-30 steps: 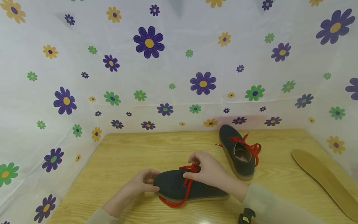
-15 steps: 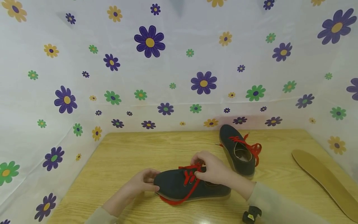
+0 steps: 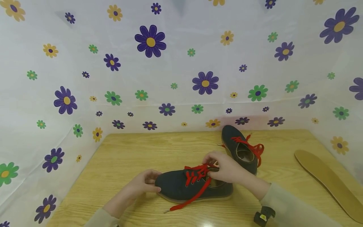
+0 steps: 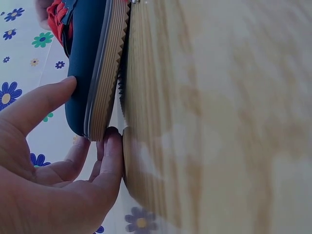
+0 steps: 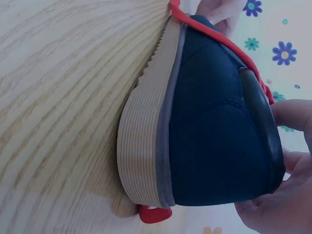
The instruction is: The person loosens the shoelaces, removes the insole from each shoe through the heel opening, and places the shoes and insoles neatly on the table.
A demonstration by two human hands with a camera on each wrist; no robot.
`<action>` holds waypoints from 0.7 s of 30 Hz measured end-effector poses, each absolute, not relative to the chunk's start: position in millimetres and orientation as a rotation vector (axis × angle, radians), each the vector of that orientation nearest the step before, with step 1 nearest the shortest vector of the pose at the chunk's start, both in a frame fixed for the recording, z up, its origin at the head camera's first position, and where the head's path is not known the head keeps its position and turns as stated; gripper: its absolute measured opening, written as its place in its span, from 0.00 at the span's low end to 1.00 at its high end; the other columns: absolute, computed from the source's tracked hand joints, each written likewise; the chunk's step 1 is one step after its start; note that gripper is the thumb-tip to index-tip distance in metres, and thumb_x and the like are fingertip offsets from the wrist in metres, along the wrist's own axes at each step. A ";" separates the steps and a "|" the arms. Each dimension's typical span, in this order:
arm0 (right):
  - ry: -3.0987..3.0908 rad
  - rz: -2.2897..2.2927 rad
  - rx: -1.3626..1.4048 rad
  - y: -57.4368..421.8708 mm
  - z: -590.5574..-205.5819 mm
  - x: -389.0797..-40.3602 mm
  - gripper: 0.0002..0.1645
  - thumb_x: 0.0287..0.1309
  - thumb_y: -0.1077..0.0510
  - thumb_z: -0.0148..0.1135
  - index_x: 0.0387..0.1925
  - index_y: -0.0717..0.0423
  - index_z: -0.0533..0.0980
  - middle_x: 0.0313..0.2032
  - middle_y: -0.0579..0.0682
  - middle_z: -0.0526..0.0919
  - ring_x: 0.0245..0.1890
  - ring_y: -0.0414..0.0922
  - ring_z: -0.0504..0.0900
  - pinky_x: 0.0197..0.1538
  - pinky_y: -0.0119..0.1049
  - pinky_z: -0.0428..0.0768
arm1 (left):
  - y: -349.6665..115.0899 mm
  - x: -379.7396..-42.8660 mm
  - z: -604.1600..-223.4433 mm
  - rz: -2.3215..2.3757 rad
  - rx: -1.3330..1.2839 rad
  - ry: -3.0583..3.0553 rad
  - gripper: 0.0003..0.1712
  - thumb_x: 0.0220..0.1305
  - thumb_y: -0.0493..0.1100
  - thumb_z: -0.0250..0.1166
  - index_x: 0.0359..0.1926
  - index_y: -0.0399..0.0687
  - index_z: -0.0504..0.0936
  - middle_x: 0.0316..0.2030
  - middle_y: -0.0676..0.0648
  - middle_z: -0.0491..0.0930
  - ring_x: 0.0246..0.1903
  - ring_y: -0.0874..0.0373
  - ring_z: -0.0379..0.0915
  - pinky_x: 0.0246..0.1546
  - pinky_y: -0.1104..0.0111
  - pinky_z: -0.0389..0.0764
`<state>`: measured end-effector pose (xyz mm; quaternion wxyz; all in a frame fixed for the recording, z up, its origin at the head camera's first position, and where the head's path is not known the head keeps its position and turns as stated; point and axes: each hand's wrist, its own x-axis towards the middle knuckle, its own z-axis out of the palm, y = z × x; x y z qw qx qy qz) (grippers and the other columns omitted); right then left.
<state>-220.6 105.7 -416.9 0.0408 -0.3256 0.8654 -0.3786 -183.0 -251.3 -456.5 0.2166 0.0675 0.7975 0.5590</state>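
A dark navy lace-up shoe [image 3: 173,186] lies sole down on the table, toe to the left. My left hand [image 3: 139,183] holds the toe, thumb on the upper and fingertips low at the sole's front, as the left wrist view shows. My right hand [image 3: 228,171] is over the shoe opening and pinches the red shoelace [image 3: 195,198] at the top eyelets; its fingertips are partly hidden. One lace end hangs over the near side onto the table. In the right wrist view the heel [image 5: 214,156] faces the camera.
A second navy shoe [image 3: 231,138] with red laces stands behind my right hand, near the back edge. A tan insole [image 3: 326,184] lies at the right on the wooden table [image 3: 136,151]. Flowered white sheeting [image 3: 175,63] rises behind and at both sides.
My right hand has moved right along the lacing towards the shoe opening. The crossed laces now show uncovered, and the near lace end has come out from beside the toe. The left hand stays put.
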 end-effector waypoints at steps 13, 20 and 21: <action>2.588 -1.503 -1.237 87.8 -411.5 -217.4 0.05 0.65 0.67 0.72 0.38 0.56 0.86 0.36 0.48 0.87 0.37 0.37 0.82 0.45 0.34 0.84 | -252.4 -184.1 -457.4 1.554 0.193 2.191 0.35 0.64 0.36 0.75 0.68 0.30 0.72 0.60 0.38 0.80 0.50 0.55 0.80 0.57 0.60 0.79; 2.575 -1.305 -1.268 83.3 -414.2 -218.1 0.06 0.64 0.65 0.73 0.38 0.51 0.88 0.36 0.44 0.87 0.33 0.35 0.77 0.39 0.32 0.79 | -253.1 -183.9 -458.8 1.539 0.193 2.205 0.35 0.65 0.36 0.74 0.69 0.31 0.72 0.60 0.38 0.79 0.52 0.54 0.80 0.58 0.58 0.79; 2.585 -1.275 -1.254 84.0 -414.8 -218.5 0.06 0.64 0.65 0.73 0.38 0.50 0.88 0.35 0.44 0.87 0.33 0.36 0.76 0.39 0.31 0.79 | -253.2 -183.9 -459.1 1.539 0.192 2.208 0.35 0.64 0.36 0.74 0.69 0.31 0.71 0.60 0.38 0.79 0.52 0.53 0.80 0.59 0.57 0.78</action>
